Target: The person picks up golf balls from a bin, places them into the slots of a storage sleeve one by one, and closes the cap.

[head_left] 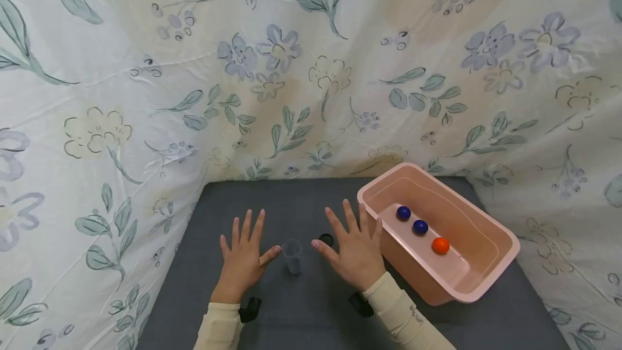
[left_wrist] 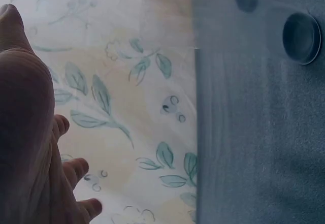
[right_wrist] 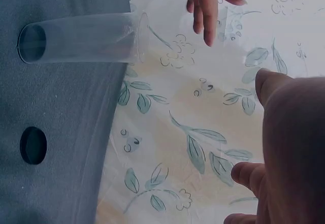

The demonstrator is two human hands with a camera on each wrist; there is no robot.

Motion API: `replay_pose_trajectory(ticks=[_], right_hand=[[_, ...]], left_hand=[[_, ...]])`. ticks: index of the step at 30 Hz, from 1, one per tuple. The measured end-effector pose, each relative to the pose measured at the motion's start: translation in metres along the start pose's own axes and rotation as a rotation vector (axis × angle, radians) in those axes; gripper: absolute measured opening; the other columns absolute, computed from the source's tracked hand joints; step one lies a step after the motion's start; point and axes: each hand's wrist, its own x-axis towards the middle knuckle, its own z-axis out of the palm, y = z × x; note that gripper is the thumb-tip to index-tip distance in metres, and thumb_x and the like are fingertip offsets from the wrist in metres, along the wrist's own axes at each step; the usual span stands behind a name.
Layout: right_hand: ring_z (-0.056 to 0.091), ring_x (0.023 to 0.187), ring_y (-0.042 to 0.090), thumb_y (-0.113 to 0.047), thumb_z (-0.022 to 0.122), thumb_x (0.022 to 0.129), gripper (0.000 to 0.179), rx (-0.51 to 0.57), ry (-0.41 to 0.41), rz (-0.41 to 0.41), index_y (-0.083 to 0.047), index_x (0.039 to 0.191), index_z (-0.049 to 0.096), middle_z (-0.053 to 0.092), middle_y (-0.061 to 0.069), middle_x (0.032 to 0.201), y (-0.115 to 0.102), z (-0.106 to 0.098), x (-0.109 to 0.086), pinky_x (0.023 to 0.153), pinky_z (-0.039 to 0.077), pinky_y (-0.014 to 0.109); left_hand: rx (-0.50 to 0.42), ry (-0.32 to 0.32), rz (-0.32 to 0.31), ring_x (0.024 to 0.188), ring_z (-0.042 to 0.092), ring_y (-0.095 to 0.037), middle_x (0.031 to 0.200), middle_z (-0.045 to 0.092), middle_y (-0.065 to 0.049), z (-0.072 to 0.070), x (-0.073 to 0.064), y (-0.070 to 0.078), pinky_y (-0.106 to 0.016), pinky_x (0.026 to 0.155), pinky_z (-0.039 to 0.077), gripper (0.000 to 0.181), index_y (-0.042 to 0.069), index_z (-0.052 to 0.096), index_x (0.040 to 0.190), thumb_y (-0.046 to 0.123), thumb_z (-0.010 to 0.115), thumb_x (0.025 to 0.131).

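Altogether, three balls, one cup, one tub and one small round piece share the dark grey table with two hands. Taking the head view as a clock face centred on it, the tall, clear plastic cup stands upright on the tabletop. At two o'clock from it, near but apart, lies the small round black piece; whether it is a disc or a cap I cannot tell. Out at three o'clock sits the pink, rectangular plastic tub, set at a slant, and in it are all three balls: one glossy orange ball, then two dark blue balls in a line from it towards ten o'clock, each with a gap to the next. The left hand is at nine o'clock from the cup, empty, its fingers straight and spread, the thumb pointing at the cup just beside it. The right hand is at three o'clock, between cup and tub, likewise empty with fingers spread wide; its little finger overlaps the tub's edge, and contact there I cannot tell. The hands are well apart. Two cream sleeves cover the forearms; one floral fabric hangs behind.
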Motion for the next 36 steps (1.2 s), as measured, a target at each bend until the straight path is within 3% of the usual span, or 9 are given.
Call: replay_pose_trajectory(ticks=[6, 14, 20, 28, 36], right_hand=[[0.017, 0.158, 0.047, -0.075, 0.054, 0.094, 0.083, 0.030, 0.005, 0.008, -0.030, 0.161, 0.038, 0.028, 0.014, 0.170, 0.006, -0.007, 0.002, 0.118, 0.012, 0.080], [0.029, 0.155, 0.046, -0.070, 0.058, 0.094, 0.082, 0.028, 0.004, 0.018, -0.026, 0.161, 0.039, 0.033, 0.016, 0.168, 0.014, -0.018, 0.004, 0.120, 0.016, 0.076], [0.033, 0.153, 0.045, -0.070, 0.056, 0.096, 0.080, 0.015, -0.001, 0.030, -0.024, 0.160, 0.041, 0.035, 0.017, 0.167, 0.020, -0.022, 0.005, 0.119, 0.022, 0.074], [0.040, 0.149, 0.043, -0.064, 0.059, 0.097, 0.077, 0.016, 0.020, 0.020, -0.018, 0.158, 0.045, 0.040, 0.018, 0.164, 0.028, -0.030, 0.006, 0.118, 0.029, 0.071], [0.047, 0.143, 0.042, -0.059, 0.058, 0.100, 0.075, 0.038, 0.012, 0.012, -0.011, 0.157, 0.045, 0.046, 0.019, 0.160, 0.039, -0.045, 0.012, 0.119, 0.034, 0.065]], left_hand=[[-0.108, 0.002, 0.042, 0.155, 0.021, -0.050, 0.170, 0.022, -0.020, 0.006, 0.002, -0.001, -0.080, 0.114, 0.020, 0.091, 0.023, 0.015, 0.168, 0.058, 0.062, 0.098], [-0.346, -0.094, 0.033, 0.153, 0.031, -0.047, 0.169, 0.027, -0.022, 0.018, 0.001, -0.007, -0.069, 0.117, 0.033, 0.087, 0.012, 0.020, 0.166, 0.047, 0.064, 0.101], [-0.384, -0.096, 0.015, 0.150, 0.038, -0.044, 0.166, 0.034, -0.019, 0.031, -0.002, -0.008, -0.067, 0.115, 0.037, 0.087, 0.012, 0.028, 0.164, 0.046, 0.071, 0.097], [-0.441, -0.143, -0.088, 0.146, 0.046, -0.039, 0.162, 0.044, -0.015, 0.052, -0.003, -0.008, -0.063, 0.114, 0.041, 0.094, 0.012, 0.035, 0.161, 0.050, 0.080, 0.088], [-0.460, -0.145, -0.083, 0.147, 0.046, -0.037, 0.159, 0.048, -0.013, 0.066, -0.002, -0.007, -0.062, 0.115, 0.040, 0.089, 0.015, 0.042, 0.158, 0.049, 0.082, 0.086]])
